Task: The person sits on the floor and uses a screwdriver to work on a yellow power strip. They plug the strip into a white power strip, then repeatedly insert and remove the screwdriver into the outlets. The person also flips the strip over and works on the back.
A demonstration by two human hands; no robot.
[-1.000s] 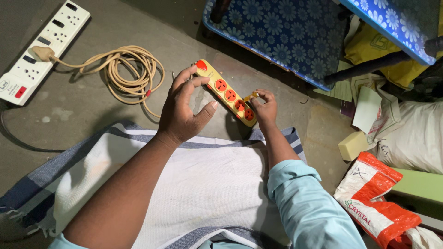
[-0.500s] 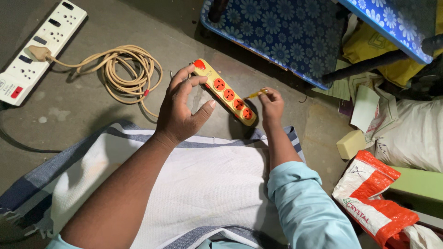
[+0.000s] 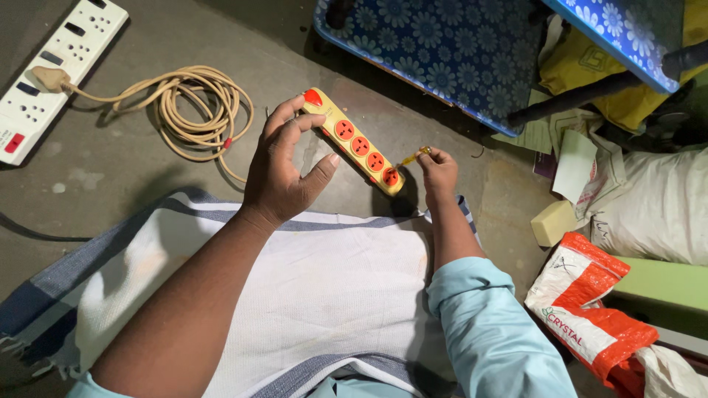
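A: Status, L hand [image 3: 284,173]?

B: L grip clenched on the yellow power strip [image 3: 354,142], fingers over the switch end, thumb under the body. Strip held off the floor [image 3: 110,169], angled from upper left to lower right, just above the white cloth [image 3: 295,295] on the lap.

A: R hand [image 3: 440,171]?

B: R grip pinched shut on a small screwdriver [image 3: 413,157], amber handle. Tip points at the strip's near end, beside the last orange socket. Contact w/ the strip: cannot tell, too small.

A: Handling notes for the strip?

B: Judged rigid plastic shell, light, smooth-sided, so may slip if only pinched. Best hold: wrap across the width near one end, as L hand does, leaving the worked end free. Likely twists under tool pressure at the far end; brace against thumb.

A: Delta vs. 1.0 s earlier?

B: R hand was wrapped on the strip's near end then; now it is off the body and presents the tool only. L hand hold unchanged. Strip position approx. same.

A: Surroundings?

B: White power strip [image 3: 51,74] w/ coiled beige cable [image 3: 195,107] on floor at left, well apart. Blue floral surface [image 3: 442,51] beyond. Orange-white bag [image 3: 590,309] at right.
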